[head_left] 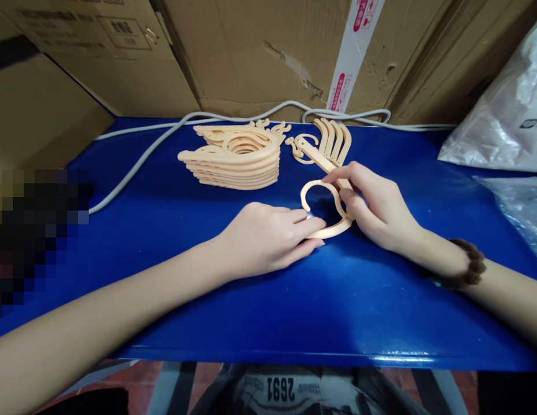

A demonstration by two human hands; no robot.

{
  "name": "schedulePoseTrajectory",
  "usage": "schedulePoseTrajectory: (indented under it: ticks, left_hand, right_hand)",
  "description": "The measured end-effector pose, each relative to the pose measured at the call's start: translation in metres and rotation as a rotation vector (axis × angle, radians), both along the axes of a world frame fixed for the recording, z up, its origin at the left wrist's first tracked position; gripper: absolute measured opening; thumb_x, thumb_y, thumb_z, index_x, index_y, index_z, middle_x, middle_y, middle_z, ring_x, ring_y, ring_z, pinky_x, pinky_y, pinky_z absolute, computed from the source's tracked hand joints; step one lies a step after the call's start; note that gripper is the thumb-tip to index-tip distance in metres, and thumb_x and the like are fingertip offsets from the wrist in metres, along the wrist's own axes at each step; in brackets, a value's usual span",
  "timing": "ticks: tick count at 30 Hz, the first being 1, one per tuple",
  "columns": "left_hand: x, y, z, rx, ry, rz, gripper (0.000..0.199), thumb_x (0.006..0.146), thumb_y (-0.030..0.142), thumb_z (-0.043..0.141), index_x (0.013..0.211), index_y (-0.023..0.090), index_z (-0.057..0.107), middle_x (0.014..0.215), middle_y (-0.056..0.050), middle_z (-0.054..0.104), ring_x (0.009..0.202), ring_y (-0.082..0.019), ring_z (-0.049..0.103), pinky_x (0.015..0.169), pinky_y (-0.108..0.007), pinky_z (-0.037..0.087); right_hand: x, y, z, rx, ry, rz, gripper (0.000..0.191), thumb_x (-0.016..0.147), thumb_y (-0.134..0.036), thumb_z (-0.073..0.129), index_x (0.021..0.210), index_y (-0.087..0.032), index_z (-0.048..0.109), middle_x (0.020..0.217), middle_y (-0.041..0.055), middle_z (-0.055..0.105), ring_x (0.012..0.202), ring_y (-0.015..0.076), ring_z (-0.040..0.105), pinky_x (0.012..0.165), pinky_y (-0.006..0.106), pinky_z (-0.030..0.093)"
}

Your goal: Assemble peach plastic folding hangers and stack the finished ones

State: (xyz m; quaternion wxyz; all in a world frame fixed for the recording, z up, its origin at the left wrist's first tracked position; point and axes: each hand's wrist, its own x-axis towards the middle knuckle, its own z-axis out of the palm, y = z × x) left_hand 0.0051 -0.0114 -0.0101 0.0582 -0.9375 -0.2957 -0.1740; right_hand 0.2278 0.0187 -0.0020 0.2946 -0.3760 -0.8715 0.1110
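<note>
A cream plastic piece with a curved hook (pixel 316 184) is held between both hands above the blue table (pixel 251 311). My left hand (pixel 272 237) pinches its lower curved arm. The fingers of my right hand (pixel 372 202) close round its straight arm, near where the parts join. Behind my left hand sits a stack of similar cream pieces (pixel 237 167). Several loose curved cream pieces (pixel 335 140) lie beyond my right hand, beside a smaller hooked piece (pixel 300 151).
Cardboard boxes (pixel 259 52) stand along the back edge. A pale cable (pixel 151 153) runs across the rear and left of the table. On the right are a white plastic bag (pixel 497 115) and a clear bag (pixel 517 202). A blurred dark object lies at the left.
</note>
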Motion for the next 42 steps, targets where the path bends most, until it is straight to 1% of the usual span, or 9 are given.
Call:
schedulePoseTrajectory:
  ticks: [3, 6, 11, 17, 21, 25, 31, 37, 42]
  left_hand:
    - [-0.001, 0.0, 0.0, -0.011, 0.009, 0.004, 0.028, 0.1, 0.038, 0.046, 0.111, 0.022, 0.066, 0.088, 0.004, 0.072, 0.076, -0.015, 0.071, 0.052, -0.027, 0.037]
    - [-0.001, 0.0, 0.0, -0.008, 0.011, 0.002, 0.028, 0.1, 0.037, 0.046, 0.111, 0.021, 0.065, 0.089, 0.003, 0.072, 0.077, -0.015, 0.071, 0.052, -0.028, 0.037]
    - [-0.001, 0.001, -0.001, 0.045, 0.001, -0.001, 0.025, 0.099, 0.036, 0.048, 0.108, 0.022, 0.067, 0.079, 0.004, 0.068, 0.071, -0.015, 0.069, 0.052, -0.028, 0.037]
    - [-0.001, 0.002, -0.002, 0.083, -0.035, 0.034, 0.025, 0.099, 0.035, 0.049, 0.111, 0.022, 0.067, 0.089, 0.004, 0.07, 0.078, -0.014, 0.069, 0.054, -0.028, 0.039]
    - [-0.001, 0.004, 0.0, 0.102, -0.057, 0.083, 0.023, 0.099, 0.031, 0.047, 0.107, 0.023, 0.067, 0.092, 0.003, 0.069, 0.086, -0.015, 0.068, 0.055, -0.028, 0.04]
    - [-0.001, 0.003, 0.001, 0.091, -0.047, 0.106, 0.023, 0.098, 0.026, 0.045, 0.108, 0.023, 0.065, 0.096, 0.002, 0.069, 0.091, -0.016, 0.067, 0.057, -0.027, 0.041]
    - [-0.001, 0.005, -0.003, 0.186, -0.091, 0.094, 0.019, 0.1, 0.027, 0.048, 0.106, 0.02, 0.065, 0.099, 0.001, 0.072, 0.091, -0.015, 0.067, 0.062, -0.026, 0.044]
    - [-0.002, 0.005, 0.003, 0.45, -0.086, 0.042, 0.011, 0.094, 0.022, 0.06, 0.099, 0.017, 0.069, 0.094, 0.003, 0.075, 0.082, -0.015, 0.067, 0.061, -0.026, 0.047]
    - [-0.003, 0.004, 0.009, 0.525, -0.117, 0.081, 0.011, 0.093, 0.02, 0.061, 0.1, 0.019, 0.069, 0.097, 0.002, 0.074, 0.083, -0.017, 0.066, 0.059, -0.027, 0.046]
  right_hand:
    - [0.0, 0.001, 0.0, 0.015, 0.004, -0.011, 0.021, 0.092, -0.036, 0.056, 0.102, -0.018, 0.057, 0.087, 0.0031, 0.062, 0.071, 0.0159, 0.056, 0.066, 0.029, 0.043]
    - [0.0, 0.002, -0.002, 0.041, -0.024, -0.015, 0.026, 0.087, -0.041, 0.064, 0.1, -0.02, 0.055, 0.088, 0.0028, 0.062, 0.071, 0.0163, 0.057, 0.066, 0.029, 0.044]
    - [0.0, 0.001, -0.006, 0.057, -0.044, -0.035, 0.018, 0.089, -0.026, 0.057, 0.105, -0.022, 0.05, 0.087, 0.0021, 0.063, 0.07, 0.0171, 0.06, 0.066, 0.031, 0.047]
    - [0.0, 0.0, -0.008, 0.015, -0.003, -0.025, 0.035, 0.088, -0.01, 0.044, 0.121, -0.022, 0.042, 0.096, 0.0041, 0.067, 0.082, 0.0179, 0.066, 0.072, 0.032, 0.052]
    - [0.001, 0.001, -0.01, -0.006, 0.008, -0.027, 0.04, 0.088, -0.009, 0.042, 0.126, -0.023, 0.04, 0.103, 0.0059, 0.068, 0.088, 0.019, 0.067, 0.075, 0.034, 0.054]
    - [0.001, 0.001, -0.01, -0.022, 0.013, -0.036, 0.037, 0.092, -0.015, 0.043, 0.128, -0.024, 0.041, 0.105, 0.0067, 0.068, 0.089, 0.0204, 0.068, 0.075, 0.036, 0.054]
    - [0.0, 0.001, -0.006, -0.024, 0.023, -0.013, 0.039, 0.089, -0.041, 0.059, 0.121, -0.02, 0.049, 0.11, 0.0079, 0.066, 0.079, 0.0193, 0.064, 0.07, 0.033, 0.05]
    - [-0.001, 0.002, -0.001, -0.038, -0.027, 0.009, 0.031, 0.092, -0.047, 0.055, 0.099, -0.016, 0.057, 0.089, 0.0067, 0.065, 0.075, 0.0182, 0.059, 0.066, 0.03, 0.043]
    - [-0.001, 0.005, 0.0, -0.133, -0.022, 0.054, 0.037, 0.092, -0.052, 0.052, 0.095, -0.016, 0.059, 0.077, 0.002, 0.061, 0.065, 0.0137, 0.054, 0.061, 0.027, 0.038]
